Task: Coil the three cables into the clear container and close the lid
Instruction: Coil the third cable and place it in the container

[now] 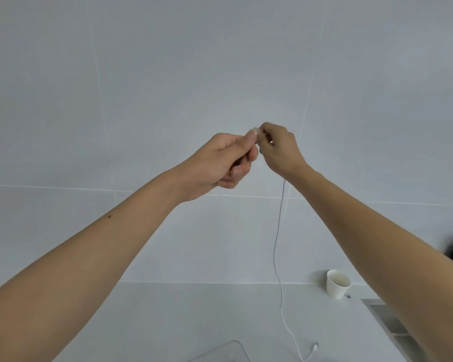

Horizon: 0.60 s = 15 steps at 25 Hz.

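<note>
I see left hand [220, 163] and right hand [280, 150] pinching one white cable [277, 231] between them; slack hangs below to the worktop [168, 322].

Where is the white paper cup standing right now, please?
The white paper cup stands upright at the head view's lower right, on the table by the wall, between the dangling white cable and the right forearm.

White table [168, 322]; paper cup [338, 283], trailing cable [315, 346], clear container [228, 352]

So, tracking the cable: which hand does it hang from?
The right hand: the white cable drops from beneath its wrist to the table; none hangs below the left hand.
</note>
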Each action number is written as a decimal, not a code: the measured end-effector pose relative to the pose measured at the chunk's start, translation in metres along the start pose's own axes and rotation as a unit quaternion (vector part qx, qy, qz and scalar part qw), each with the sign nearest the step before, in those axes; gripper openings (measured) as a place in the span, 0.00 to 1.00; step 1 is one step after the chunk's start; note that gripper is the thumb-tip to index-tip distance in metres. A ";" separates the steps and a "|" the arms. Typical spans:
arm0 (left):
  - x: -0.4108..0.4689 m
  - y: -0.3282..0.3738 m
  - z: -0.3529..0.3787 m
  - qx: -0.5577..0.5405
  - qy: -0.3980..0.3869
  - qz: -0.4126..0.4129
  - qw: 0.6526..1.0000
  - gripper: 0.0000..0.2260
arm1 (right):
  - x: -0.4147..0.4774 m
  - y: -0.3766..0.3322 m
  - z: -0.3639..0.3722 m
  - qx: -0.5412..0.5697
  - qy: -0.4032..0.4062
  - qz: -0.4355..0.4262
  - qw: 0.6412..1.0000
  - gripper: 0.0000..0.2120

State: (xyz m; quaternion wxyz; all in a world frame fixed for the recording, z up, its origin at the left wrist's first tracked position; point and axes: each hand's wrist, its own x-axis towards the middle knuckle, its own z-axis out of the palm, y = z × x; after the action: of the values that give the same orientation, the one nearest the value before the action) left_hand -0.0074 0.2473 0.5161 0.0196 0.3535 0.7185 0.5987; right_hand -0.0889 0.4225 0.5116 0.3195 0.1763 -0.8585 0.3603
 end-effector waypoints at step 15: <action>0.040 0.022 -0.032 -0.205 0.108 0.084 0.969 0.24 | -0.038 -0.032 0.014 0.010 -0.115 -0.117 0.986 0.16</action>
State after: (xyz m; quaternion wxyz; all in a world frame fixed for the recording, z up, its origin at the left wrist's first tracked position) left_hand -0.0407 0.2424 0.5603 -0.0363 0.3347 0.5462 0.7670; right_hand -0.0493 0.3935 0.4946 0.2566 0.3187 -0.8594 0.3066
